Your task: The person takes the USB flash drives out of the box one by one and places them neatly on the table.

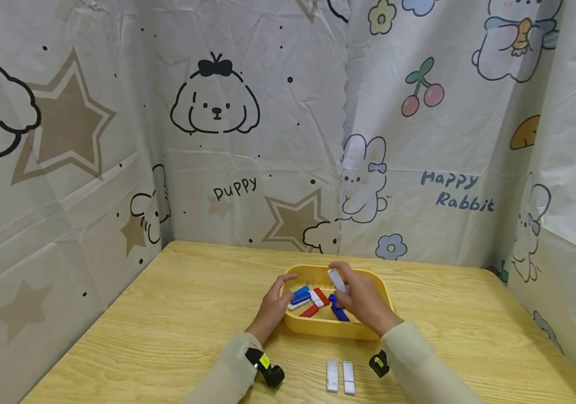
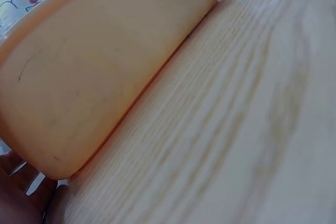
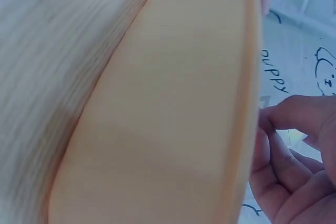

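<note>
In the head view my right hand (image 1: 364, 297) pinches a white stick (image 1: 337, 280), shaped like a USB flash drive, above the right part of a yellow plastic bin (image 1: 335, 328). My left hand (image 1: 270, 310) holds the bin's left end, with its fingers at the rim. Inside the bin lie several similar sticks: blue ones (image 1: 300, 297), red ones (image 1: 310, 311), white ones and dark blue ones (image 1: 339, 313). The left wrist view shows fingers (image 2: 23, 177) against the bin's corner. In the right wrist view, the bin wall hides what the right fingertips hold.
Two white sticks, one on the left (image 1: 332, 376) and one on the right (image 1: 349, 377), lie side by side on the wooden table (image 1: 192, 314) in front of the bin. A printed cloth curtain (image 1: 277, 140) stands behind the table and along both sides.
</note>
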Motion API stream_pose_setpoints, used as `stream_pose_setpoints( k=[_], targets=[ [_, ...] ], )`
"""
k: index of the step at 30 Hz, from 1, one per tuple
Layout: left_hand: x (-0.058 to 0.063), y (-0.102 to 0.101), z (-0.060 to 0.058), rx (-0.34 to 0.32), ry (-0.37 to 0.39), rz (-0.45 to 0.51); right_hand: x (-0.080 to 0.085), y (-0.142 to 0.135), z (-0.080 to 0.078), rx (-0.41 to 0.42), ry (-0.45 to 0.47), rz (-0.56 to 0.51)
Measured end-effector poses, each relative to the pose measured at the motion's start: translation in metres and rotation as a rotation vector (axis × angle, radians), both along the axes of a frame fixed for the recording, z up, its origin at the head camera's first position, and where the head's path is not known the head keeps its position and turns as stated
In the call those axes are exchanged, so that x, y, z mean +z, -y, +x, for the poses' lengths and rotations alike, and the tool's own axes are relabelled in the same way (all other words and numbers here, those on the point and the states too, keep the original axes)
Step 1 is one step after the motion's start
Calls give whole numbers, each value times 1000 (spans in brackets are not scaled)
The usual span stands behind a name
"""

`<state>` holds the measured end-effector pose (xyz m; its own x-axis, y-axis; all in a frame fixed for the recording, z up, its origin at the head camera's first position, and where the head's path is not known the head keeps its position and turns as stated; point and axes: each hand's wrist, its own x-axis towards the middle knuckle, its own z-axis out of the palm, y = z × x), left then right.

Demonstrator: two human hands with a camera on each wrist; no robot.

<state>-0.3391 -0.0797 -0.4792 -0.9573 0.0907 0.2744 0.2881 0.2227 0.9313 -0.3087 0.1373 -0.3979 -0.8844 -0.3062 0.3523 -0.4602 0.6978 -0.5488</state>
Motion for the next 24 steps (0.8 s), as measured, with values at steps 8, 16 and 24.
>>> stream_pose_setpoints(
  k=[8, 16, 24],
  targets=[
    [1, 1, 0, -7, -3, 1, 0, 0, 13, -14, 107, -115],
    [3, 0, 1, -11, 9, 9, -3, 0, 20, 27, 131, -171],
    [2, 1, 0, -15, 16, 11, -5, -1, 24, 40, -15, -83]
  ],
)
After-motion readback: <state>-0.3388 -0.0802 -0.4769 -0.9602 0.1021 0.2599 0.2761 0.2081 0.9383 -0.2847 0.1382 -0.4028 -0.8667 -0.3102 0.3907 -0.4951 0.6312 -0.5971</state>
